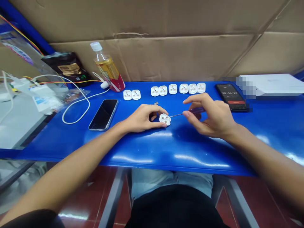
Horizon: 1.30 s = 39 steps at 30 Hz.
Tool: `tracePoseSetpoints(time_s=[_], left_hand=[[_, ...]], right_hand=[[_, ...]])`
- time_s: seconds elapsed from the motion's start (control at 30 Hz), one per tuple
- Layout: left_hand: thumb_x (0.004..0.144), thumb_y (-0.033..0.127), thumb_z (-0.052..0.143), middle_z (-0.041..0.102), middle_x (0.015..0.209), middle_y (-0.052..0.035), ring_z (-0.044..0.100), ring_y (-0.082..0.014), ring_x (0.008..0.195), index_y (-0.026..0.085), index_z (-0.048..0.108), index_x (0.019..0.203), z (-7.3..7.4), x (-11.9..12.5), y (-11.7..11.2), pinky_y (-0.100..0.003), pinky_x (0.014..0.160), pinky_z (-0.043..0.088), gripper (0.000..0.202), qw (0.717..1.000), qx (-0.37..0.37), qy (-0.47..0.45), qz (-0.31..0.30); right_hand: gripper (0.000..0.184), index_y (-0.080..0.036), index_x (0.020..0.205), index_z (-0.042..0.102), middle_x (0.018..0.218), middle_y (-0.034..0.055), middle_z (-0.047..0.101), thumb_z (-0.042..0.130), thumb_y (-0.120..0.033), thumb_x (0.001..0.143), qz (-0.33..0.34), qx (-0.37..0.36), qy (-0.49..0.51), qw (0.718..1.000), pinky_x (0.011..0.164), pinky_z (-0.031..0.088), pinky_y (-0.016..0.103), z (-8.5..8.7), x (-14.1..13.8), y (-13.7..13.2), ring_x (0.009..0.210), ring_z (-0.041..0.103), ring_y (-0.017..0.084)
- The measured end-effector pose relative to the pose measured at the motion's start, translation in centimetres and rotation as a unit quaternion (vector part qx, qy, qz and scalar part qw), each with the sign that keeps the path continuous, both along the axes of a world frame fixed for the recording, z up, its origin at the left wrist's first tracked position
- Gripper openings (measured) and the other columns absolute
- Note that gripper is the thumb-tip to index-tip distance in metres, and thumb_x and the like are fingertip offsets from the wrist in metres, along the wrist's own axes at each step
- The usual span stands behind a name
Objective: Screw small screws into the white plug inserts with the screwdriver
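While one white piece point(164, 119) in left hand point(144, 118), eight more point(173, 89) (rowed) beyond.

Nine white plug pieces point(173, 90) are showing: eight lying in a row, one being held. Two phones point(104, 114), one bottle point(110, 74), one screwdriver point(198, 110) and one white box point(275, 84) are also showing.

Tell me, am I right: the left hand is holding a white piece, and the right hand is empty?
Not quite: the right hand isn't empty. The head view shows it holding a screwdriver with a purple handle. The left hand is indeed holding a white piece.
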State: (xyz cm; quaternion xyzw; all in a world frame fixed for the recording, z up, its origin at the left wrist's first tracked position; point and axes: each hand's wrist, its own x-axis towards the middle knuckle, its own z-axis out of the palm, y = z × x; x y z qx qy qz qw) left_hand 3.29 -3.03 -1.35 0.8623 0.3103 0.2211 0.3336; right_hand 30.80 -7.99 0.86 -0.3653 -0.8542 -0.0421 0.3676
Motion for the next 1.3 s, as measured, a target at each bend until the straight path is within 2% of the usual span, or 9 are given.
tracePoseSetpoints(time_s=[0.1,0.23,0.4,0.53,0.7,0.83,1.0,1.17,1.3], left_hand=[[0.088,0.054,0.081,0.061,0.076,0.0015,0.050,-0.0129,0.067,0.020,0.079,0.119,-0.04,-0.03,0.01,-0.026,0.065,0.038,0.046,1.000,0.007,-0.001,0.005],[0.087,0.053,0.082,0.061,0.075,0.0020,0.050,-0.0124,0.067,0.020,0.079,0.120,-0.04,-0.08,0.04,-0.026,0.064,0.039,0.047,1.000,0.014,-0.006,0.004],[0.088,0.052,0.082,0.065,0.078,0.0010,0.051,-0.0122,0.067,0.020,0.079,0.119,0.06,0.00,-0.01,-0.026,0.064,0.039,0.045,1.000,0.012,-0.001,0.008],[0.087,0.052,0.083,0.063,0.076,0.0013,0.051,-0.0126,0.067,0.020,0.079,0.120,0.00,0.01,-0.03,-0.025,0.064,0.039,0.046,1.000,0.010,-0.001,0.008],[0.087,0.053,0.082,0.063,0.076,0.0009,0.051,-0.0129,0.067,0.020,0.079,0.120,-0.03,-0.03,-0.01,-0.025,0.063,0.039,0.047,1.000,0.008,0.000,0.010],[0.088,0.052,0.082,0.060,0.074,0.0022,0.051,-0.0126,0.067,0.020,0.079,0.119,-0.01,-0.04,-0.03,-0.025,0.064,0.039,0.045,1.000,0.010,-0.003,0.007],[0.088,0.051,0.082,0.063,0.077,0.0019,0.050,-0.0119,0.067,0.020,0.079,0.119,-0.04,-0.02,-0.03,-0.025,0.064,0.039,0.044,1.000,0.011,-0.007,0.006],[0.088,0.052,0.082,0.060,0.075,0.0023,0.050,-0.0123,0.067,0.020,0.078,0.120,-0.03,-0.01,0.00,-0.025,0.064,0.039,0.045,1.000,0.007,-0.003,0.002],[0.088,0.050,0.082,0.061,0.076,0.0022,0.051,-0.0121,0.067,0.020,0.079,0.119,-0.02,-0.01,-0.02,-0.025,0.064,0.039,0.043,1.000,0.012,-0.002,0.004]], right_hand=[[0.030,-0.022,0.123,0.061,0.089,0.0015,0.081,0.064,-0.021,0.093,0.015,-0.015,-0.003,1.000,0.056,0.055,0.026,-0.02,0.04,0.02,0.067,0.077,0.018],[0.022,-0.024,0.118,0.063,0.079,-0.0007,0.079,0.066,-0.029,0.097,-0.027,0.004,-0.015,1.000,0.049,0.048,0.026,0.02,0.03,-0.11,0.055,0.072,0.017],[0.028,-0.023,0.122,0.060,0.092,0.0015,0.082,0.062,-0.022,0.094,0.008,-0.024,-0.012,1.000,0.061,0.057,0.028,0.17,0.05,-0.15,0.071,0.078,0.019],[0.019,-0.023,0.116,0.063,0.079,-0.0012,0.079,0.064,-0.024,0.098,-0.017,0.008,-0.019,1.000,0.053,0.050,0.027,0.08,0.16,0.00,0.058,0.073,0.017],[0.026,-0.017,0.119,0.062,0.085,0.0024,0.081,0.064,-0.018,0.093,0.022,-0.012,-0.018,1.000,0.057,0.052,0.025,0.06,0.14,0.10,0.068,0.078,0.018],[0.017,-0.020,0.113,0.065,0.072,-0.0022,0.076,0.067,-0.024,0.097,-0.015,0.027,-0.026,0.999,0.050,0.047,0.026,0.05,0.01,0.03,0.053,0.071,0.016],[0.029,-0.022,0.124,0.060,0.089,0.0019,0.081,0.064,-0.022,0.096,0.016,-0.020,-0.017,1.000,0.057,0.054,0.026,0.03,0.12,-0.03,0.067,0.077,0.018],[0.018,-0.023,0.117,0.062,0.075,-0.0016,0.077,0.065,-0.030,0.101,-0.023,0.027,-0.030,0.999,0.050,0.046,0.027,-0.07,0.10,0.07,0.053,0.071,0.016],[0.027,-0.021,0.124,0.059,0.088,0.0024,0.080,0.064,-0.026,0.098,0.021,-0.013,-0.017,1.000,0.058,0.053,0.027,-0.02,0.13,0.11,0.068,0.077,0.018]])
